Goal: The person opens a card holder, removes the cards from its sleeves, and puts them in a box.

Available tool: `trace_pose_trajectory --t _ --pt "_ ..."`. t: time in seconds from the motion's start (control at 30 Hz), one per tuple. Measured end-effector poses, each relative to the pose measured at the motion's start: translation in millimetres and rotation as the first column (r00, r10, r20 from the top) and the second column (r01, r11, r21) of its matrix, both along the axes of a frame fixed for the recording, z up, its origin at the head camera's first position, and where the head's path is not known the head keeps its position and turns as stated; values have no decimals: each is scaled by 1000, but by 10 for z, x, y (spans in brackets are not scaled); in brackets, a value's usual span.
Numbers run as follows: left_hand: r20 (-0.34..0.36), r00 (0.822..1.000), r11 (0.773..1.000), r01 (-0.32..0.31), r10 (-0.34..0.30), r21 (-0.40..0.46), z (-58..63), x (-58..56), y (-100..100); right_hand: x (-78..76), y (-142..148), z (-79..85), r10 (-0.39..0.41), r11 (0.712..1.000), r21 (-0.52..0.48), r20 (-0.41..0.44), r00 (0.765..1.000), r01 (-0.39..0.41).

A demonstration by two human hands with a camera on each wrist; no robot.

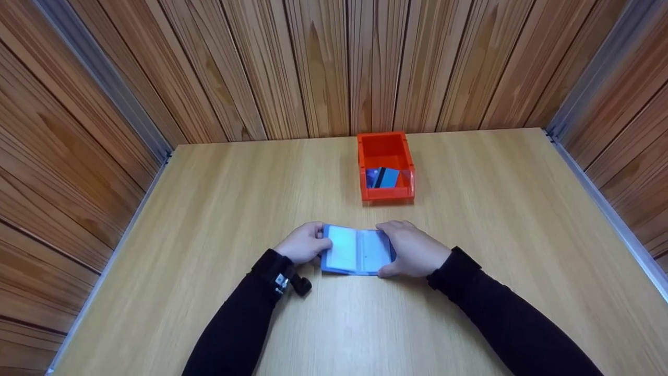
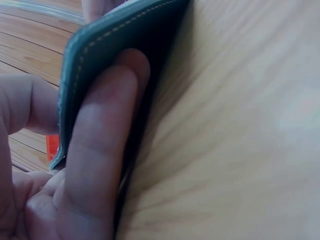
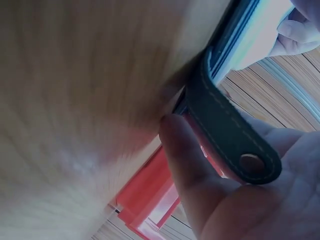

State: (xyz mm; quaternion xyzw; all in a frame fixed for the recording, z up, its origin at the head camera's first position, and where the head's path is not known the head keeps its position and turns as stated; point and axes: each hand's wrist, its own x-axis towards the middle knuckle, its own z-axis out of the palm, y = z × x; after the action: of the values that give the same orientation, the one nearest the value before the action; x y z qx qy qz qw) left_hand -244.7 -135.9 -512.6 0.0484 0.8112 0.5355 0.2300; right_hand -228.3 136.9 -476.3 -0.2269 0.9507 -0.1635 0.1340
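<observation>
A blue card holder [image 1: 357,249] lies spread open over the table, with pale, translucent sleeves showing inside. My left hand [image 1: 305,243] pinches its left edge, thumb on top and fingers beneath the stitched cover [image 2: 95,47]. At the opposite edge, my right hand [image 1: 412,249] grips the holder between thumb and fingers. The right wrist view shows a closing strap [image 3: 225,125] with a metal snap [image 3: 251,163] sticking out toward the right palm.
Beyond the hands stands an orange-red bin [image 1: 387,194]. Inside its front part lie a blue card with a black stripe [image 1: 387,178] and a darker blue-purple card [image 1: 371,176]. Wood-panelled walls [image 1: 313,68] enclose the table [image 1: 250,188] at the back and sides.
</observation>
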Motion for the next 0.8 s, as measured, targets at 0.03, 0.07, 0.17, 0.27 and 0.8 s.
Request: trace_pose_trajectory --t 0.03,0.07,0.17,0.27,0.8 --pt "-2 1000 1000 0 0 -2 0 -1 -1 0 -3 -1 -1 1000 -1 2 1000 1" --pt "-3 1000 1000 0 0 -4 0 -2 -2 0 -5 -1 -2 1000 1 4 1000 2" --pt "-2 1000 1000 -1 1 -11 3 1 -5 -1 -9 0 -4 1000 3 5 1000 4" --pt "-2 1000 1000 -4 4 -1 0 1 -6 -5 -12 -1 4 1000 -6 -6 1000 -4" --pt "-214 976 956 -24 -42 -294 199 85 101 -6 -16 -3 7 1000 -28 -31 999 -8"
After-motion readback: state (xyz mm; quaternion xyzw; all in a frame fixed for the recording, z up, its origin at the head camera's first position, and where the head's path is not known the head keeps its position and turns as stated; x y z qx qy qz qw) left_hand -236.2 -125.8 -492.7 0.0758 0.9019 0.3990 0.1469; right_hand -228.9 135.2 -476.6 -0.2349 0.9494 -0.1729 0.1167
